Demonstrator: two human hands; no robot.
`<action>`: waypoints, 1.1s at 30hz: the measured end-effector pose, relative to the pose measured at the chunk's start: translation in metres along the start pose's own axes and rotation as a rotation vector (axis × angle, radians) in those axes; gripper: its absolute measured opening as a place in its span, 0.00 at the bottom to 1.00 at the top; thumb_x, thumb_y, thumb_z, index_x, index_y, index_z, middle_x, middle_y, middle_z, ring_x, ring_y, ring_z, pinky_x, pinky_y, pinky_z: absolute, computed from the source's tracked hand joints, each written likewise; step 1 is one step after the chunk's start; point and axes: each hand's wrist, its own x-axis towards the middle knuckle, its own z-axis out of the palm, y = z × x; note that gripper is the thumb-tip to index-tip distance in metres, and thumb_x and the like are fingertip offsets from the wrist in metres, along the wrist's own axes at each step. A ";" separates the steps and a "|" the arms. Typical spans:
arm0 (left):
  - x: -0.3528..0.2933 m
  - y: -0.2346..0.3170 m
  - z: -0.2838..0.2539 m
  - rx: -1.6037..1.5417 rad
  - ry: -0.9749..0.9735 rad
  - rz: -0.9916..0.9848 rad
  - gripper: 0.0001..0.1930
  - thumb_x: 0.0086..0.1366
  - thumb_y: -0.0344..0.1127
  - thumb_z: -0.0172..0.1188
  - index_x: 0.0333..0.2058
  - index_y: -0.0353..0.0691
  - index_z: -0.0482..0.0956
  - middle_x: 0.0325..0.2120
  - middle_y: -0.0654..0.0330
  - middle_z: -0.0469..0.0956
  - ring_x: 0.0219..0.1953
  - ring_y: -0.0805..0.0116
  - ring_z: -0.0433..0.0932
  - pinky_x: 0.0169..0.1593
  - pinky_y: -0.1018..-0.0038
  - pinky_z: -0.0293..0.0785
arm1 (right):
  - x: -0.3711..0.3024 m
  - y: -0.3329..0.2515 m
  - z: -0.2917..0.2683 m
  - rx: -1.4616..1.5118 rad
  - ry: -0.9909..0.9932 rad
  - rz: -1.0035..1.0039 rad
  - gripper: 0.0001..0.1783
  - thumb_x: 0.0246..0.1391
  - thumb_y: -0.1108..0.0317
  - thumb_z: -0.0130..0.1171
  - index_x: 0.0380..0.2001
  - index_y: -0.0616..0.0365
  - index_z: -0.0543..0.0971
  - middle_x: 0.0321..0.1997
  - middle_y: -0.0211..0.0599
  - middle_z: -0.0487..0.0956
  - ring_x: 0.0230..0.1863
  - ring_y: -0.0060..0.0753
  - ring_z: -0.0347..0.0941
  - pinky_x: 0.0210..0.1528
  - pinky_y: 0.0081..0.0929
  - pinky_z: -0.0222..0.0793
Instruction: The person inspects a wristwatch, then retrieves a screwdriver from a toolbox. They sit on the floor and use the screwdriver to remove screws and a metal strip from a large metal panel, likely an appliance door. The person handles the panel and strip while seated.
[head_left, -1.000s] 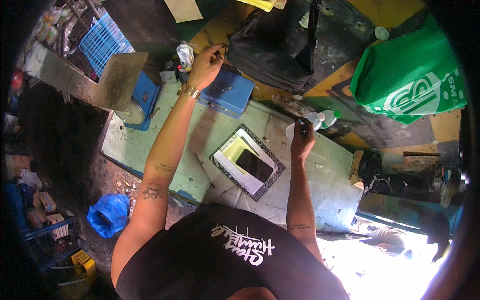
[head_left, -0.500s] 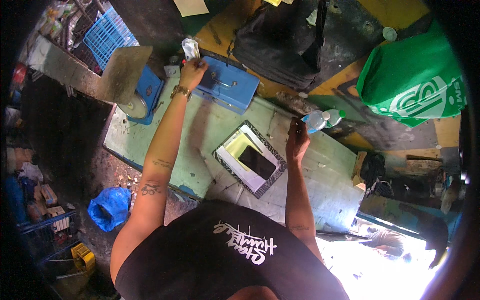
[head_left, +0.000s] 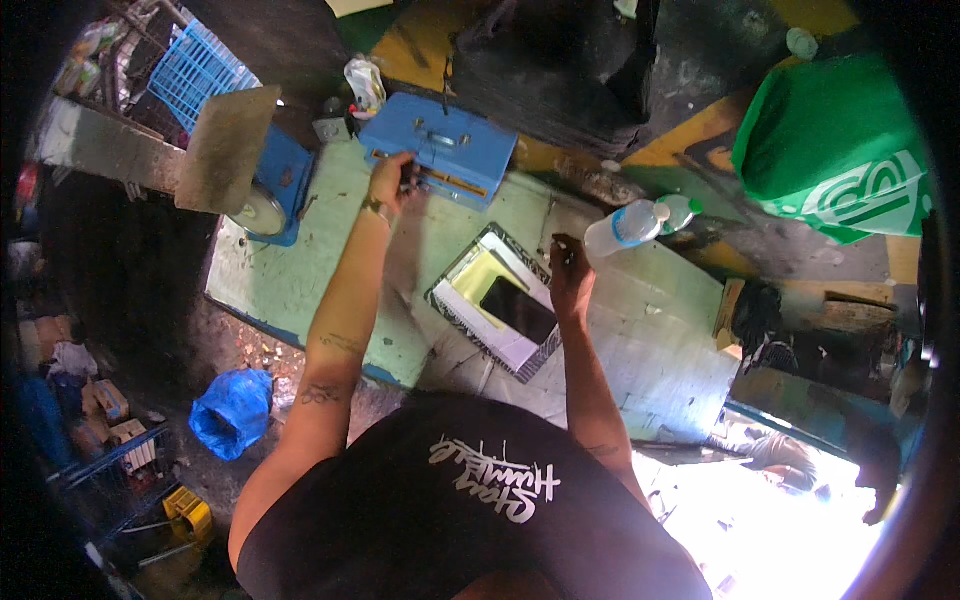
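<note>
My left hand [head_left: 391, 183], with a wristwatch, is at the front edge of a blue metal box [head_left: 470, 136] with a handle on its lid. Its fingers are curled at the edge, and what they grip is hard to make out. An orange-yellow strip shows in a slot along the box's front. My right hand [head_left: 571, 282] hovers by the right side of a patterned notebook [head_left: 467, 330], fingers bent together around something small and unclear. A dark phone [head_left: 518, 309] and a yellow paper [head_left: 484, 283] lie on the notebook.
Two plastic bottles, a clear one [head_left: 622, 229] and a green-capped one [head_left: 680, 213], lie right of my right hand. A blue scale [head_left: 285, 190] stands left on the pale green table [head_left: 290, 285]. Beyond are a black bag [head_left: 550, 85] and a green bag [head_left: 830, 130].
My left hand has come from the box's far left corner to its front edge, where the orange-yellow strip now shows. My right hand has shifted left, away from the bottles.
</note>
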 end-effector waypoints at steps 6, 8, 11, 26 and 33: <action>0.009 0.079 0.025 0.337 -0.187 0.260 0.09 0.67 0.45 0.62 0.34 0.48 0.83 0.29 0.69 0.82 0.24 0.77 0.73 0.26 0.77 0.69 | 0.010 -0.003 0.020 0.019 -0.030 -0.006 0.11 0.62 0.66 0.59 0.46 0.55 0.82 0.32 0.45 0.83 0.30 0.32 0.79 0.35 0.31 0.74; 0.025 0.105 0.046 0.503 -0.121 0.346 0.10 0.67 0.44 0.62 0.38 0.46 0.85 0.31 0.68 0.83 0.27 0.77 0.72 0.30 0.75 0.68 | 0.011 -0.008 0.027 0.001 -0.073 0.004 0.11 0.62 0.66 0.59 0.47 0.53 0.82 0.32 0.45 0.83 0.31 0.35 0.80 0.36 0.31 0.74; 0.043 0.139 0.043 0.859 -0.289 0.459 0.11 0.67 0.46 0.63 0.41 0.48 0.86 0.34 0.69 0.85 0.30 0.76 0.74 0.33 0.74 0.70 | 0.015 -0.014 0.033 0.016 -0.045 -0.104 0.13 0.63 0.65 0.59 0.49 0.53 0.81 0.24 0.31 0.76 0.27 0.21 0.69 0.31 0.25 0.68; 0.074 0.032 -0.054 1.781 0.207 1.033 0.16 0.68 0.40 0.58 0.53 0.48 0.81 0.56 0.61 0.78 0.62 0.48 0.70 0.57 0.52 0.69 | -0.010 0.025 0.046 -0.052 -0.304 0.053 0.12 0.65 0.63 0.57 0.46 0.56 0.82 0.37 0.48 0.84 0.36 0.36 0.80 0.39 0.35 0.74; 0.065 0.007 -0.051 1.905 0.159 1.137 0.23 0.76 0.52 0.44 0.56 0.45 0.78 0.64 0.61 0.70 0.70 0.46 0.56 0.66 0.34 0.52 | -0.018 0.020 0.066 -0.123 -0.385 -0.063 0.10 0.65 0.62 0.57 0.45 0.52 0.81 0.37 0.48 0.83 0.36 0.52 0.82 0.38 0.43 0.76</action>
